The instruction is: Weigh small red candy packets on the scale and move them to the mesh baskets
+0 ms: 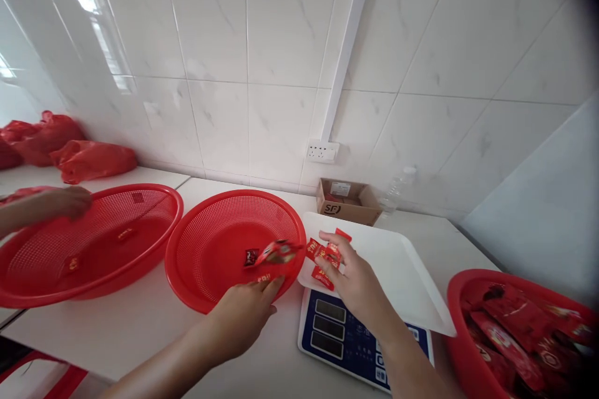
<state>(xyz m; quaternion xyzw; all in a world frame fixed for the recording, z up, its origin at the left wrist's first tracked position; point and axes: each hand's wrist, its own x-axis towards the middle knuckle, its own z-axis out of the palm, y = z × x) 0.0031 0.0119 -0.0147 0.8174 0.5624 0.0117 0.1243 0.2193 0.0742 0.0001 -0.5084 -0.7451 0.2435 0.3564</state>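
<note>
My left hand (243, 315) is closed at the near right rim of the middle red basket (180, 262), its fingertips partly hidden. At those fingers is a red packet with yellow lettering (264, 277). Just above it is a motion-blurred red and brown packet (281, 252). A small dark red packet (251, 257) lies inside the basket. Over the left end of the white scale tray (393, 268), my right hand (353, 274) grips several small red packets (322, 277) between thumb and fingers. Beneath the tray is the scale's blue keypad panel (327, 327).
Another person's blurred hand (70, 202) is over the left red basket (159, 196), which holds a few packets. A full red basket (461, 287) stands at right. Behind the tray are a cardboard box (349, 209) and clear bottle (400, 187). Red bags (98, 159) lie back left.
</note>
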